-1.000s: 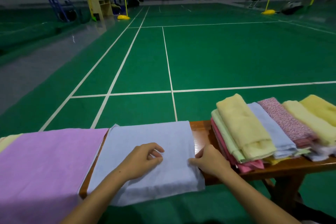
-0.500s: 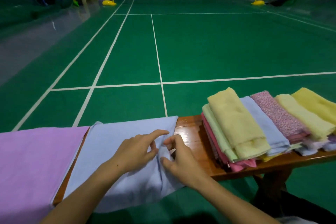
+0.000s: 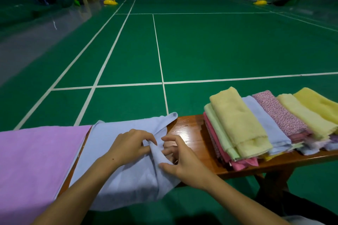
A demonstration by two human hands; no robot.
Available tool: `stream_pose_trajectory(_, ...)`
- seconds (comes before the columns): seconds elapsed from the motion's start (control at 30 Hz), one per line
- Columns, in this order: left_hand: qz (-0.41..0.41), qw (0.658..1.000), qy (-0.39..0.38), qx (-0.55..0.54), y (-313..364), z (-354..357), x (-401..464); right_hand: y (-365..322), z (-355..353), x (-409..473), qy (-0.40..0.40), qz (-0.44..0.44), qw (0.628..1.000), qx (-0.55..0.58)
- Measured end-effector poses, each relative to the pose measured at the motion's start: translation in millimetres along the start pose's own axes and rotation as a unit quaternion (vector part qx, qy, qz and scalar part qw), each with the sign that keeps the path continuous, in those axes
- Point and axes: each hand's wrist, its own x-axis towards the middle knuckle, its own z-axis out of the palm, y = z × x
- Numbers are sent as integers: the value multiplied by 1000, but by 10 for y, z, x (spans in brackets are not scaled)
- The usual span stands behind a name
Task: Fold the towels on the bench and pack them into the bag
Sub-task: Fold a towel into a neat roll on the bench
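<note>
A light blue towel (image 3: 113, 139) lies across the wooden bench (image 3: 190, 129), its near edge hanging over the front. My left hand (image 3: 128, 146) and my right hand (image 3: 181, 159) meet at its right side and pinch a raised ridge of the blue cloth between them. The towel's right edge is bunched and pulled inward. A purple towel (image 3: 36, 160) lies flat to the left. No bag is in view.
A stack of folded towels (image 3: 237, 126) in yellow, green, pink and blue fills the bench's right part, with more folded ones (image 3: 300, 115) beside it. Behind the bench stretches a green court floor (image 3: 201, 45) with white lines.
Both hands moved together from the flat towel's right edge and now pinch a lifted fold. The towel's right side has been drawn left, baring more bench wood.
</note>
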Motion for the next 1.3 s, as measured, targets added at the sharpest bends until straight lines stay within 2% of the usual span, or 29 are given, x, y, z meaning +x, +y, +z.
stream_pose_trajectory(0.1,-18,999,25,-31,-69,-43,-18,65,-85,-15,-30,37,999,-20)
stream_pose_trajectory(0.27,-26,991,31,-127,-157,-94,-52,160,-220,-37,-68,32,993,-94)
stream_pose_trajectory(0.4,-17,972,56,-227,-192,-139,-69,160,-347,14,-107,39,991,-65)
stream_pose_trajectory(0.57,-26,937,65,-342,-172,-190,-99,235,-435,193,-37,6,994,-104)
stream_pose_trajectory(0.7,-20,906,59,-419,-121,-248,-127,238,-505,372,49,-35,989,-132)
stream_pose_trajectory(0.87,-7,902,65,-427,-96,-256,-140,326,-463,559,104,-25,992,-69)
stream_pose_trajectory(1.03,16,881,72,-468,-120,-290,-169,280,-275,750,128,-14,991,39)
stream_pose_trajectory(1.17,20,861,73,-504,-183,-348,-206,182,-128,861,111,18,970,214)
stream_pose_trajectory(1.3,22,846,77,-526,-255,-410,-257,107,-3,925,101,-16,951,290)
